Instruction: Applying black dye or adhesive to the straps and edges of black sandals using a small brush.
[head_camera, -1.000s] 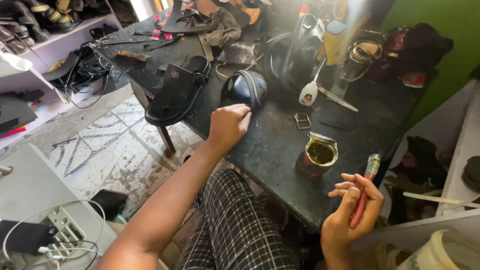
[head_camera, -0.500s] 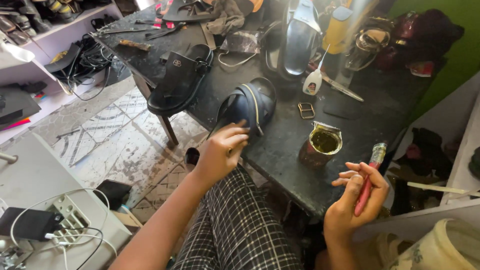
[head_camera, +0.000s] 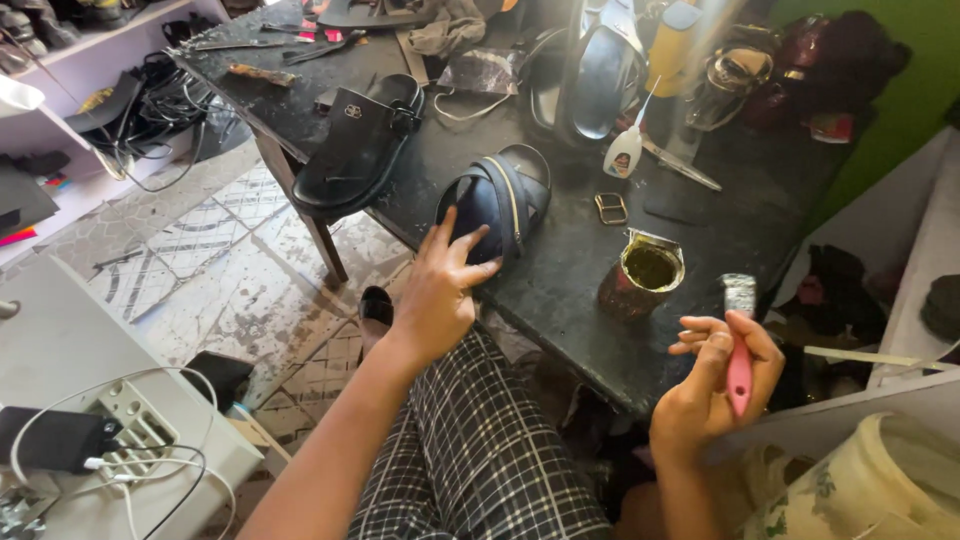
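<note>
My left hand rests with spread fingers on the near end of a dark blue strapped sandal lying on the black worktable. In my right hand, held off the table's near right corner, is a pink-handled brush with its bristles pointing up. An opened tin of glue stands on the table between the two hands, left of the brush.
A black sandal overhangs the table's left edge. A white glue bottle, a metal buckle, another shoe and tools lie farther back. A power strip with cables sits lower left. My checked trousers are below.
My left hand has slid back along the blue sandal toward the near edge, and the sandal has come closer. My right hand has turned the brush more upright.
</note>
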